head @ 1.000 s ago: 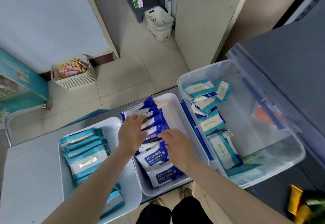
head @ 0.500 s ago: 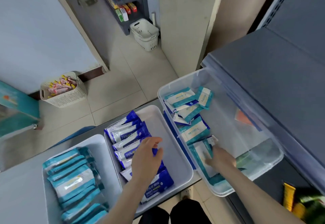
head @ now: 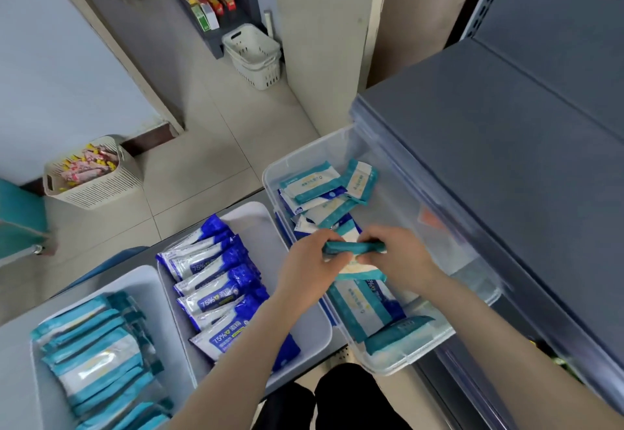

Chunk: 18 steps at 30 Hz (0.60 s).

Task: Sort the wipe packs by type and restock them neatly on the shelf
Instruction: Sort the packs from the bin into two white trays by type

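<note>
A clear plastic bin (head: pixel 270 173) on the right holds several loose teal wipe packs and a few blue ones. Above it, my left hand (head: pixel 309 267) and my right hand (head: pixel 401 260) together grip one teal wipe pack (head: pixel 354 249) by its two ends. A white tray (head: pixel 314 338) in the middle carries a row of blue 75% alcohol wipe packs (head: pixel 216 281). Further left, another white tray (head: pixel 148 281) is filled with teal wipe packs (head: pixel 98 355) lined up.
A grey shelf (head: pixel 489 166) overhangs the bin on the right. On the tiled floor stand a cream basket of snacks (head: pixel 91 176) and stacked white baskets (head: pixel 253 54) by a stocked rack (head: pixel 206 4). My legs show below the table edge.
My left hand left the blue packs and moved right into the bin. My right hand lifted a teal pack from the bin; both hands now hold it. The view tilted up.
</note>
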### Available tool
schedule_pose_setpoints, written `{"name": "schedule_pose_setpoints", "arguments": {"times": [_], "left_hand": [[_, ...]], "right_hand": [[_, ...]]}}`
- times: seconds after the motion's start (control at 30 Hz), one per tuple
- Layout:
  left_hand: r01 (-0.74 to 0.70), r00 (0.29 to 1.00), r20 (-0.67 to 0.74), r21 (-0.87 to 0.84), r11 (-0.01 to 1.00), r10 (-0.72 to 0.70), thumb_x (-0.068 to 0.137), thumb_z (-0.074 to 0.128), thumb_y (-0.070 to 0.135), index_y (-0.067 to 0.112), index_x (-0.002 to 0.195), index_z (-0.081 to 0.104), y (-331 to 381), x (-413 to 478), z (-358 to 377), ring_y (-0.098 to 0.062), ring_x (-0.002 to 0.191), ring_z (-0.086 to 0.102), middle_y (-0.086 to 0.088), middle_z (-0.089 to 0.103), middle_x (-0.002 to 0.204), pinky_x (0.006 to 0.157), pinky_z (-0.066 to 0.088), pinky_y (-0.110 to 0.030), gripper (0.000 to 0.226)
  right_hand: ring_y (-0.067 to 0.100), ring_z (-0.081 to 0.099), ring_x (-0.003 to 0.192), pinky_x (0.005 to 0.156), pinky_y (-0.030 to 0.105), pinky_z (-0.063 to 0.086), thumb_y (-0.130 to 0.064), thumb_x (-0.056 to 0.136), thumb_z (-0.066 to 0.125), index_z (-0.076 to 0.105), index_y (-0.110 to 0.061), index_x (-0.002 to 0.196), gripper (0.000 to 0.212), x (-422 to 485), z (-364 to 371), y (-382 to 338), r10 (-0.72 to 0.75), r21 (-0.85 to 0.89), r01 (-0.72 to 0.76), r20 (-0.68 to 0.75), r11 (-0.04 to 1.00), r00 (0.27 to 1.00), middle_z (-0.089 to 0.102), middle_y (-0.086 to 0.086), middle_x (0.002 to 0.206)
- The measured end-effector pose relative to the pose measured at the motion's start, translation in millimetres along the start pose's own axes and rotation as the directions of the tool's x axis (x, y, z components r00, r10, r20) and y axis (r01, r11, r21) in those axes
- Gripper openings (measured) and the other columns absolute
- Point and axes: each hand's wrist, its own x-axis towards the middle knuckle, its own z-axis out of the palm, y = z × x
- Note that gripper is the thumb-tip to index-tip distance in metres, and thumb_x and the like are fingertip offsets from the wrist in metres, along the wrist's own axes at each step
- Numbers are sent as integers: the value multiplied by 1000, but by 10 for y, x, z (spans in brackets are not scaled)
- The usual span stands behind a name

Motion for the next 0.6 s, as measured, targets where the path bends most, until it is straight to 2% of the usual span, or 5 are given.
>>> {"name": "schedule_pose_setpoints", "arguments": {"times": [0.1, 0.17, 0.27, 0.33, 0.6], "left_hand": [[5, 997, -81, -43, 999, -8, 88, 63, 30, 22, 99, 59, -8, 17, 20, -3, 68, 54, 13, 56, 80, 56, 39, -17, 14], [56, 983, -164, -170, 984, -84, 88, 63, 26, 22, 96, 58, -11, -13, -38, -8, 70, 59, 11, 60, 80, 59, 47, -26, 10], [163, 935, -237, -370, 914, -263, 87, 65, 24, 22, 94, 59, -17, -50, -150, -10, 74, 65, 9, 64, 82, 64, 55, -33, 10], [198, 914, -234, -457, 867, -332, 87, 66, 23, 19, 97, 60, -12, -62, -189, -3, 71, 66, 9, 66, 83, 57, 55, -22, 12], [238, 880, -195, -607, 758, -433, 88, 66, 20, 20, 94, 61, -34, -146, -192, -4, 74, 67, 4, 69, 88, 56, 55, -19, 8]], "right_hand": [[9, 58, 86, 70, 18, 45, -22, 83, 67, 62, -29, 103, 22, -34, -98, 116, 127, -82, -129, -29, 988, 992, 62, -13, 92], [10, 60, 92, 75, 26, 51, -24, 82, 66, 60, -32, 106, 26, -139, -146, 295, 250, -289, -208, 116, 934, 961, 64, -13, 101], [10, 58, 96, 74, 23, 48, -25, 75, 73, 61, -29, 113, 40, -365, -65, 474, 310, -482, -26, 520, 876, 796, 63, -13, 111], [16, 57, 107, 84, 25, 47, -16, 81, 66, 59, -28, 120, 41, -454, 77, 541, 299, -557, 131, 613, 820, 731, 59, -7, 122], [19, 53, 88, 53, 23, 24, 3, 83, 44, 62, -18, 110, 39, -362, 327, 739, 140, -650, 305, 540, 696, 830, 63, 4, 112]]}}
